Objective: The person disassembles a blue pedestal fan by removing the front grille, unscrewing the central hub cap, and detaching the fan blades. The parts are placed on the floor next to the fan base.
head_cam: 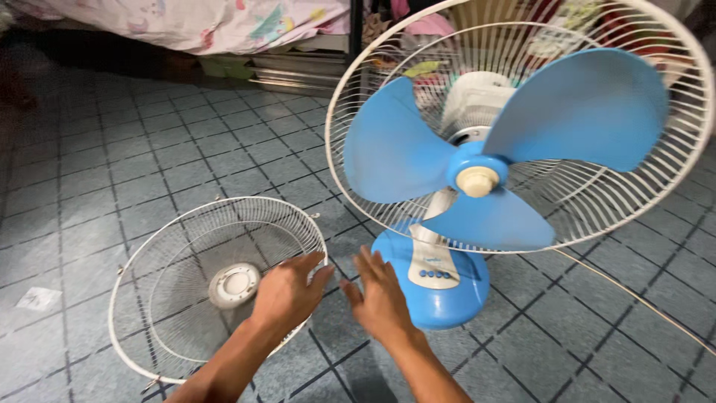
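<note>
White detached grille [186, 298] under left hand [287, 295], blue fan [477, 179] beside, hands open, empty.

Loose grille [186, 298] lies left of fan [477, 179] — both on floor [89, 164].

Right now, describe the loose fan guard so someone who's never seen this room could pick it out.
Start at the blue desk fan standing on the grey tiled floor. Left of its base lies a round white wire grille with a pale centre disc, under the left hand. Unlike the rear guard on the fan, it lies detached.
</note>
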